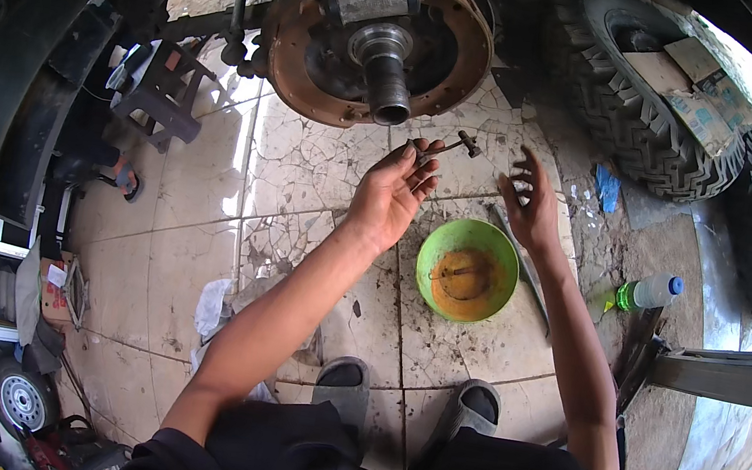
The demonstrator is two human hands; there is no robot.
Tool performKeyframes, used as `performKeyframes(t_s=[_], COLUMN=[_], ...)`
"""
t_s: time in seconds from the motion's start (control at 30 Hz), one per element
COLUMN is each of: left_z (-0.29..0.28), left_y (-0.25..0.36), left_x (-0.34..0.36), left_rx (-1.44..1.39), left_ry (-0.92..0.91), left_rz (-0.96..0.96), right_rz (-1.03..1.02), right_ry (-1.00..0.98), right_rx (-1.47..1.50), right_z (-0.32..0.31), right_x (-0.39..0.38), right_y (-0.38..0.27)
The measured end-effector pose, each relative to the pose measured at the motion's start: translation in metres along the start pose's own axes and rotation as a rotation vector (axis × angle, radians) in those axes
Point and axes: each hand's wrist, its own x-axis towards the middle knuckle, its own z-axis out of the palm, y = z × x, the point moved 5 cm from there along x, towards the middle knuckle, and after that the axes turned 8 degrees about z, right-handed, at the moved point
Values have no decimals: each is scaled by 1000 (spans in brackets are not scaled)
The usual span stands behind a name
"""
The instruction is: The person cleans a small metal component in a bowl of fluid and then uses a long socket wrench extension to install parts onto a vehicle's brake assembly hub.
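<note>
My left hand [393, 189] is closed around one end of a thin, slightly curved metal rod [446, 149]. A short dark fitting [469, 144] sits at the rod's far end, pointing right. My right hand [532, 204] is to the right of that fitting, fingers apart and curled, with nothing visible in it. Above both hands is a rusty round brake backing plate [287, 63] with a bare axle spindle [386, 87] sticking out toward me. Below them on the floor, a green bowl [457, 232] holds orange-brown liquid and a thin dark object I cannot make out.
Large treaded tyres [647, 140] stand at the right, with cardboard [703, 95] on one. A plastic bottle [654, 293] lies near the right forearm. A dark stool [162, 93] is at the left. A metal bar [534, 290] lies beside the bowl on cracked tiles.
</note>
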Motion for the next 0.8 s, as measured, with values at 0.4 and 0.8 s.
performKeyframes(t_s=[0.4, 0.8], left_z=[-10, -10], left_y=[1, 19], left_x=[0, 13], left_rx=[22, 102], left_ry=[-13, -21], left_rz=[-127, -66], right_rz=[-304, -460], right_ry=[-135, -87], right_rx=[53, -98], right_z=[3, 14], right_x=[-10, 22], right_y=[-109, -116])
